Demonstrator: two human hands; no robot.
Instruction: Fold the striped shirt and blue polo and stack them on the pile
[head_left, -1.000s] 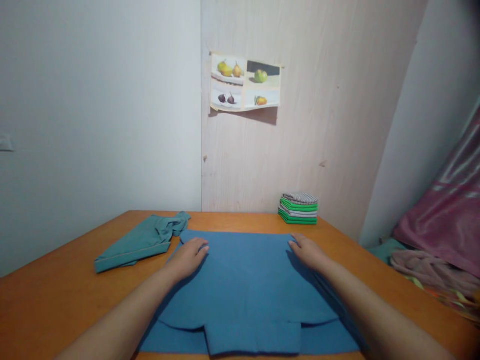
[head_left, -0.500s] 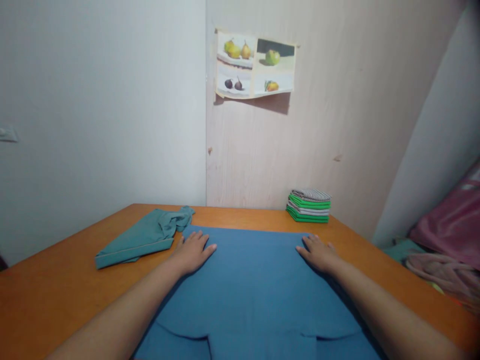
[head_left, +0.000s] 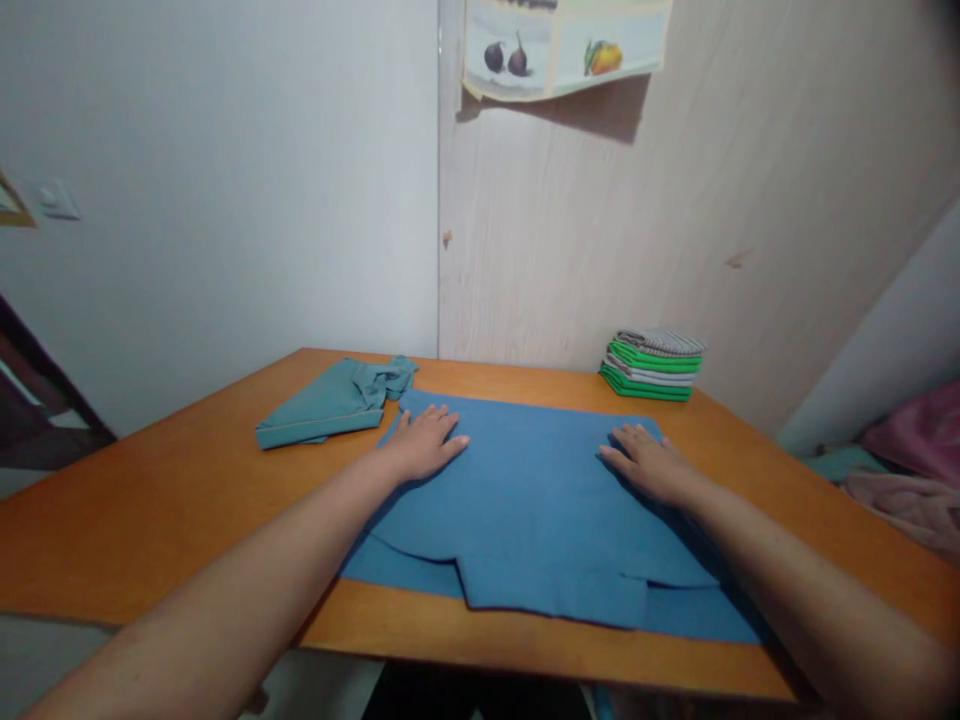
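Note:
A blue garment, partly folded, lies spread on the orange wooden table. Its far edge is straight, and along its near side one layer ends above another with stepped edges. My left hand rests flat near the garment's far left corner, fingers spread. Close to the far right corner, my right hand also lies on the cloth with open fingers. Neither hand grips anything. Just beyond my left hand is a teal garment, folded flat at one end and bunched at the other.
A neat stack of folded green, grey and striped cloths stands at the table's far right. The table meets a wall with a fruit poster. Pink and beige fabrics lie beyond the right edge. The table's near edge shows.
My view has tilted down and pulled back, so the garment's near end and the table's front edge now show. Both hands stay flat on the garment near its far corners.

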